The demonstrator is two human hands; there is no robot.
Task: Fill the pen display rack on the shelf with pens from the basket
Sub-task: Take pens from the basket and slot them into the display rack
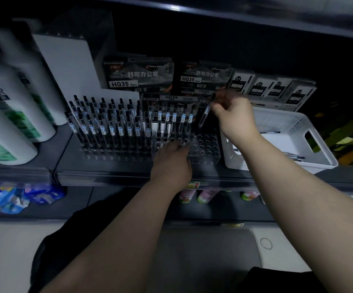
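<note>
Left hand (pixel 172 160) lies flat, fingers spread on the rack (pixel 205 154) front, we judge to steady it. Above the rack's empty right holes, right hand (pixel 232 112) pinches a pen (pixel 204 116), tip down. Basket (pixel 319 144) sits just right of the rack.

Basket (pixel 310 149) right of rack (pixel 205 153)

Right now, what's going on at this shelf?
A person is stocking a clear pen rack on the shelf. The right hand has a grip on one pen, tilted, tip down over the rack's empty right-hand holes. The left hand rests on the rack's front, steadying it. The rack's left part is already full. A white basket at right holds a few more pens.
</note>
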